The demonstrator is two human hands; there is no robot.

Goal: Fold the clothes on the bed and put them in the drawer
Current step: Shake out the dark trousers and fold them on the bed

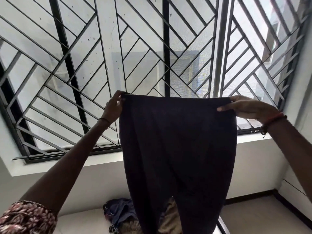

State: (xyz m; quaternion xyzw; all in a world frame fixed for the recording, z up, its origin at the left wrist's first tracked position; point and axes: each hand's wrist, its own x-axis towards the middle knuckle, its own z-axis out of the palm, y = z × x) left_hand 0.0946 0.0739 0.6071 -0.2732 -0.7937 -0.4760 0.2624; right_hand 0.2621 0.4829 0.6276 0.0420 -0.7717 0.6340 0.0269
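Patterned sleeve (25, 217) on left arm; left hand (113, 105) and right hand (249, 107) each pinch a waistband corner of dark matte trousers (179, 141). Waistband up and level, long axis vertical.

Dark trousers (177, 149) hang upright by the waistband above crumpled clothes (121, 215).

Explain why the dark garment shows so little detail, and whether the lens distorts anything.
Head view: the bright window behind backlights the dark garment, so its folds hardly show. Same head view: the wide lens tilts the window bars near the edges.
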